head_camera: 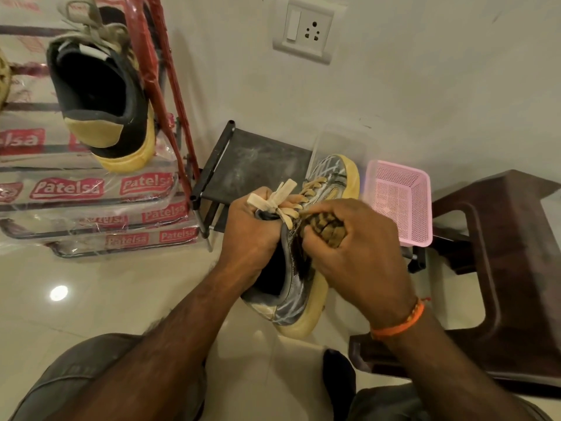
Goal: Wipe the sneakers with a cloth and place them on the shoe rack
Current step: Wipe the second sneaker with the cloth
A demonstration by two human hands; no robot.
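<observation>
Sneaker (pixel 299 294): dark grey upper with pale streaks, thick yellowed sole, cream laces; held in the air above the floor, toe pointing away toward the wall, heel toward the person.
Laces (pixel 280 197): flat, cream, frayed ends sticking up over the left hand.
Left hand (pixel 252 235): fingers curled round the tongue and collar of the sneaker, gripping it from the left side.
Right hand (pixel 353 247): fingers closed on a bunched cloth, pressing it against the sneaker's right side near the eyelets.
Cloth (pixel 326 229): brown-yellow, waffle-textured, mostly hidden inside the fist.
Wrist band (pixel 400 322): orange thread round the right wrist.
Second sneaker (pixel 100 95): same colours, black lining, tan heel patch; it sits on an upper shelf of the rack, heel toward the camera.
Rack (pixel 161 83): red uprights, shelves wrapped in clear plastic printed "Patelsa", standing at left against the wall.
Low stand (pixel 255 165): dark, dusty top, just beyond the held sneaker.
Clear tub (pixel 343 141): transparent, behind the sneaker's toe; contents cannot be made out.
Basket (pixel 397 202): pink mesh plastic, right of the sneaker; nothing can be made out inside it.
Stool (pixel 498 268): dark brown plastic, at right, beside the basket.
Socket plate (pixel 306 30): white, on the wall above.
Floor (pixel 121 284): glossy pale tile with a lamp reflection.
</observation>
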